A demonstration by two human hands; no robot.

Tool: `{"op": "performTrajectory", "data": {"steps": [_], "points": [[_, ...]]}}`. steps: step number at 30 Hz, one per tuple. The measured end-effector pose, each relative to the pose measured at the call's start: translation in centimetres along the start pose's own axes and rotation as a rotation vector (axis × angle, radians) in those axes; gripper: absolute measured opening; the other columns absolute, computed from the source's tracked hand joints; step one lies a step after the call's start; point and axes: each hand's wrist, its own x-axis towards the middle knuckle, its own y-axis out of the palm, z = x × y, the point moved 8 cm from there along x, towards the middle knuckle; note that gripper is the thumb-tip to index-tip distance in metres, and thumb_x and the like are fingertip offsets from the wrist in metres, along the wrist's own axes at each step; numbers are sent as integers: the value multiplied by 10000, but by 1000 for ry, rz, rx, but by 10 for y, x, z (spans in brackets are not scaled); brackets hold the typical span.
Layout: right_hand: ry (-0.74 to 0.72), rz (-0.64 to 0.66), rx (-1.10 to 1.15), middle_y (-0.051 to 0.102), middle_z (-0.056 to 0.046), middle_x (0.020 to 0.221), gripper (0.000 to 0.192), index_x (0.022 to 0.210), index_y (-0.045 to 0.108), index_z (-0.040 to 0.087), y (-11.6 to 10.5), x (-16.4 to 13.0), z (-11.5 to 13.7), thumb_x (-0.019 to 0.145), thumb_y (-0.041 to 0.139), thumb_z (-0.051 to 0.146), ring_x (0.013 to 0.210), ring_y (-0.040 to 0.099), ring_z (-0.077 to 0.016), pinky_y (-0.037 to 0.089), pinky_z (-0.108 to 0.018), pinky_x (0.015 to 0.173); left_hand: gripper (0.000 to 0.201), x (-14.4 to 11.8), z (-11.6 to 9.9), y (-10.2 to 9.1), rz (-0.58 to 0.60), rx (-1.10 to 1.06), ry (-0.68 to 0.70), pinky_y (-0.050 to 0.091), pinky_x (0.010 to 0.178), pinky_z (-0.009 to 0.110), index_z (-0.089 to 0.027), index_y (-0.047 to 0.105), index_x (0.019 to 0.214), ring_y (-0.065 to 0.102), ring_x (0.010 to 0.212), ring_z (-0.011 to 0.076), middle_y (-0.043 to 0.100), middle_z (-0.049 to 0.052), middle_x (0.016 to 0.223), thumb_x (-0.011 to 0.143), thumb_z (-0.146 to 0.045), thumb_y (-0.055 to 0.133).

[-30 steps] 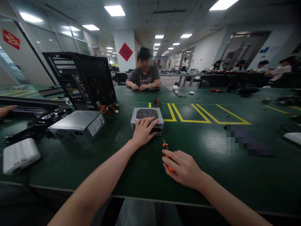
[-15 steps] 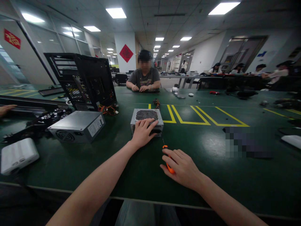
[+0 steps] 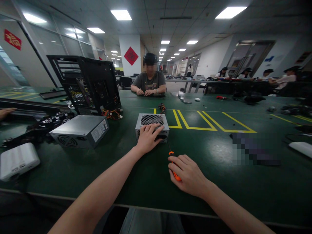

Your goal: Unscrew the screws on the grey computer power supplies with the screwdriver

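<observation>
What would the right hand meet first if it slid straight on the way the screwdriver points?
Probably the near face of the small power supply. The right hand holds the screwdriver, whose tip aims at its lower right corner; depth is unclear.

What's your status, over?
Left hand flat on small power supply. Right hand closed on orange screwdriver, tip toward it. Nothing between.

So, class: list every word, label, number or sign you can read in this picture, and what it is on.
Nothing reads clearly.
Red diamond sign on the pillar: one character, too blurred.
Red sign on the left wall: blurred.
Label on the big power supply: print too small.
</observation>
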Motion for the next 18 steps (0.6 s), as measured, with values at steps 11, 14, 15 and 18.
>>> {"op": "performTrajectory", "data": {"steps": [11,14,15,18], "points": [[86,-49,16,597,-121,1015,142,898,567,132,-5,-4,-7,800,466,151,780,569,-167,470,-285,658,530,0,0,1,16,8,2,297,916,407,-275,426,1280,419,1153,254,479,65,1292,781,-334,595],[46,6,9,610,-101,1014,143,859,576,143,-1,-3,-5,753,484,114,819,557,-192,458,-329,709,517,0,0,1,14,8,-3,290,924,406,-276,431,1275,418,1154,251,478,63,1294,787,-342,587],[35,15,9,610,-99,1019,146,854,578,144,-1,-3,-4,743,490,110,833,553,-198,453,-341,726,513,0,0,1,13,6,-3,288,924,405,-272,431,1274,419,1151,249,481,63,1293,790,-342,584],[24,17,23,609,-98,1015,129,853,581,145,-1,-2,-3,754,500,131,850,545,-199,444,-352,754,507,-1,0,1,14,6,-1,286,916,403,-259,429,1274,420,1148,244,481,62,1295,797,-341,576]]}}
